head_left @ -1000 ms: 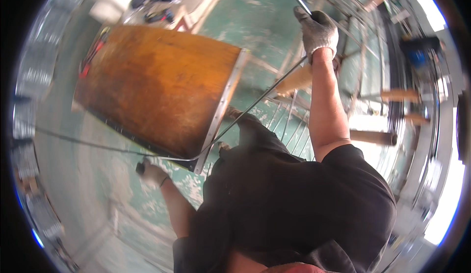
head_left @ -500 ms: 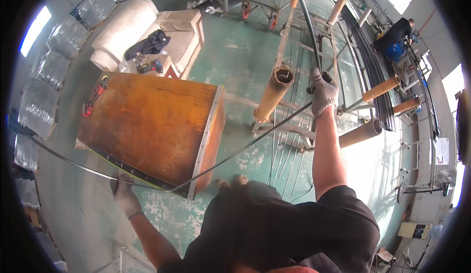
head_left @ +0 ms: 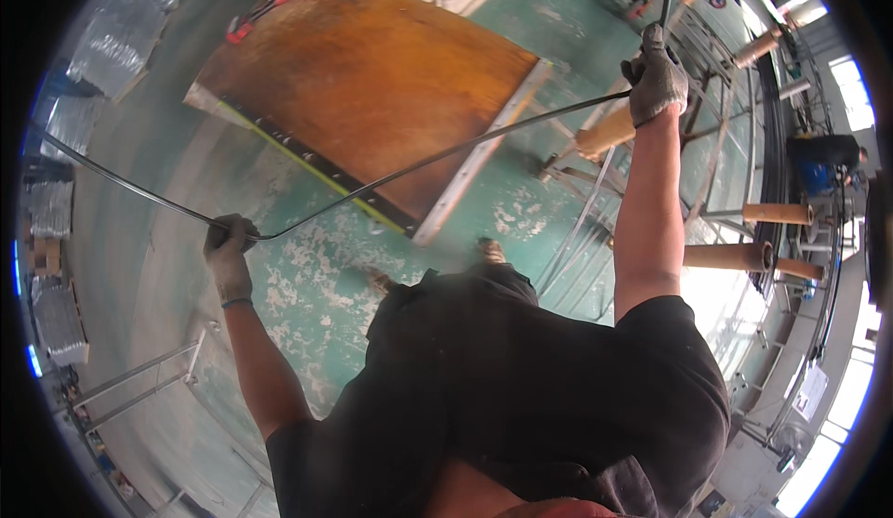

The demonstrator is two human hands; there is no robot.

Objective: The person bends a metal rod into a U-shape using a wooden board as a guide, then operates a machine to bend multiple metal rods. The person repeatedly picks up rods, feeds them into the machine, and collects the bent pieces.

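Note:
A long, thin, bent metal rod (head_left: pixel 451 152) stretches across in front of me, between my two raised hands. My left hand (head_left: pixel 229 250), in a grey work glove, is closed around it just beside a bend, over the floor. At the upper right my right hand (head_left: pixel 659 81), gloved too, grips it near another bend, from where the rod runs up out of the picture. Behind the rod's middle stretch lies a brown-topped workbench (head_left: pixel 372 72). A dark strip (head_left: pixel 321 172) with a yellow-green edge borders its near side, and a pale metal strip (head_left: pixel 484 151) its right side.
A red tool (head_left: pixel 260 16) lies on the bench's far left corner. Metal racks with cardboard tubes (head_left: pixel 726 256) stand at the right. Wrapped stacks (head_left: pixel 116 44) line the left wall. A metal frame (head_left: pixel 139 369) sits at the lower left. Another person (head_left: pixel 823 151) is at the far right.
The view has shifted, so the bench now appears higher. The rod's left bend has come away from the bench's near edge, out over the floor. Both hands keep hold of the rod.

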